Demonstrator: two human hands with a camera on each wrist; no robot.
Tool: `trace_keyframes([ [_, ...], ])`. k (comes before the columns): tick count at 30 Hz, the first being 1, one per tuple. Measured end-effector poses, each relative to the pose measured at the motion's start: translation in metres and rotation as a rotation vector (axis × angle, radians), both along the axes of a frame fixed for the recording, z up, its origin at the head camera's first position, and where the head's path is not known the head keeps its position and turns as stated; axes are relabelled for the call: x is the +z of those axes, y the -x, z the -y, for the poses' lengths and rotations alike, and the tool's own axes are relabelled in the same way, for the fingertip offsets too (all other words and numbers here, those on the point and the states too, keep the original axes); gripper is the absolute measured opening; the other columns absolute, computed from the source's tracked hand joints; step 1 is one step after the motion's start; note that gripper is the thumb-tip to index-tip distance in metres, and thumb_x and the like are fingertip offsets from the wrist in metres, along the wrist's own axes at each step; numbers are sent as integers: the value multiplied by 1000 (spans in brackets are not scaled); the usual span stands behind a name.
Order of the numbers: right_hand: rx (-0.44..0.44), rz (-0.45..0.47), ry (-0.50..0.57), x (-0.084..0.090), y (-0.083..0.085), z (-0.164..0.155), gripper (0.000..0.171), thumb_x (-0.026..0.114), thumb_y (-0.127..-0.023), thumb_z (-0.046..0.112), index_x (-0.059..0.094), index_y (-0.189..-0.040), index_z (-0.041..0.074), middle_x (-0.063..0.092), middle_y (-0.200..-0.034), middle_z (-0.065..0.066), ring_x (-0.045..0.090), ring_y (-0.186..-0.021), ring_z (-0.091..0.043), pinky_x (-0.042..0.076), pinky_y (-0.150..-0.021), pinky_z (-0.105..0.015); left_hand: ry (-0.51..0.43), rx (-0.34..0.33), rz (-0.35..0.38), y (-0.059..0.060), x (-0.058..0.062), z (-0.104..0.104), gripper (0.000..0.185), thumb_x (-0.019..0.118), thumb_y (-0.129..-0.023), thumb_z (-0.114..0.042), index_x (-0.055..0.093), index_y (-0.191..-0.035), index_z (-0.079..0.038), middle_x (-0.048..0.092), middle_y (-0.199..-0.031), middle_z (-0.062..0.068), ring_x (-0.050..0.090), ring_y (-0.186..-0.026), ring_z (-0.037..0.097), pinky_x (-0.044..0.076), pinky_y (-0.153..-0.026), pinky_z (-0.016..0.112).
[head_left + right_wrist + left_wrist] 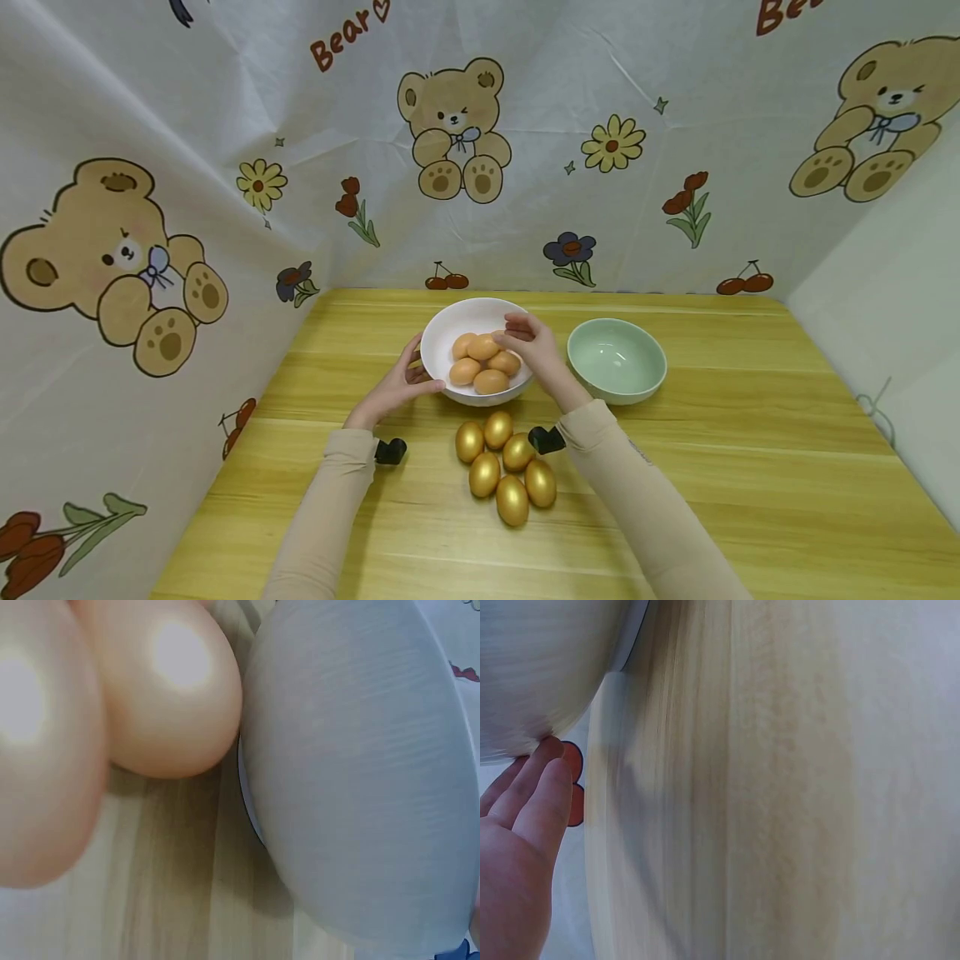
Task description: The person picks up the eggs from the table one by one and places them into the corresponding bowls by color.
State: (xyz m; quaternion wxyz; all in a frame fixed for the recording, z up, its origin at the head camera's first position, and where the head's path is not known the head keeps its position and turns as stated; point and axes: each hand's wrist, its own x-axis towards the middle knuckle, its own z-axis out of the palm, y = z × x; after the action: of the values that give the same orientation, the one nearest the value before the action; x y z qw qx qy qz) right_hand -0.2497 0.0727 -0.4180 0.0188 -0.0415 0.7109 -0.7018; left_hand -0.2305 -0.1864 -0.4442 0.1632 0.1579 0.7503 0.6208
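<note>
A white bowl [450, 329] holds several brown eggs [480, 367] at the middle of the wooden table [750, 467]. My left hand [401, 379] rests against the bowl's left side, with straight fingers [536, 787] touching its outer wall [532, 667]. My right hand [528, 342] reaches over the bowl's right rim, and its fingertips pinch a brown egg [500, 335] on top of the pile. Several golden eggs [506, 467] lie on the table just in front of the bowl, between my forearms. Two of them [165, 690] fill the right wrist view next to the bowl's wall [360, 765].
An empty pale green bowl [617, 358] stands right of the white bowl. A cloth printed with bears and flowers [450, 125] walls in the table at the back and both sides. Bare wood lies at the right and front left.
</note>
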Motion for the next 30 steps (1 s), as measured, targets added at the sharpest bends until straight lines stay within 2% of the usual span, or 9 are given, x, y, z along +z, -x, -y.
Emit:
trace_keyframes([
  [5,28,-16,52,-2,-11,-10,49,68,-84,9,48,-128,-1,51,-124,-16,49,-113,-27,42,-95,-33,-4,-4,-7,2,-3,0,97,69,-84,-10,-3,-150,-15,12,-148,23,25,-131,41,29,-103,48],
  [11,26,-35,62,-2,-29,-19,47,67,-84,8,49,-127,-2,50,-125,-19,50,-113,-27,42,-94,-31,-7,13,1,13,-23,4,99,71,-83,-13,-2,-150,-24,14,-149,19,24,-132,38,28,-104,46],
  [14,27,-48,63,-3,-38,-24,46,66,-84,6,49,-126,-2,51,-123,-18,50,-113,-27,43,-92,-28,-2,28,-5,15,-29,5,100,72,-82,-17,0,-150,-28,16,-149,15,25,-132,36,29,-103,45],
  [21,25,-55,43,-12,-58,-39,49,68,-85,8,47,-128,-3,49,-126,-20,49,-115,-26,44,-91,-24,14,42,-19,13,-29,6,102,75,-80,-23,0,-150,-26,17,-149,15,26,-131,38,30,-102,47],
  [27,-5,-143,-38,-19,-75,-61,56,69,-85,13,44,-133,-2,46,-131,-20,43,-121,-30,36,-101,-36,48,46,-19,12,-26,5,102,75,-79,-28,1,-149,-29,17,-149,11,27,-132,34,29,-104,43],
  [30,-21,-198,-102,-16,-85,-72,58,69,-84,10,42,-135,-2,44,-134,-20,39,-124,-34,32,-102,-45,50,46,-17,12,-25,4,102,75,-79,-28,1,-149,-31,17,-149,10,26,-132,33,28,-105,42],
])
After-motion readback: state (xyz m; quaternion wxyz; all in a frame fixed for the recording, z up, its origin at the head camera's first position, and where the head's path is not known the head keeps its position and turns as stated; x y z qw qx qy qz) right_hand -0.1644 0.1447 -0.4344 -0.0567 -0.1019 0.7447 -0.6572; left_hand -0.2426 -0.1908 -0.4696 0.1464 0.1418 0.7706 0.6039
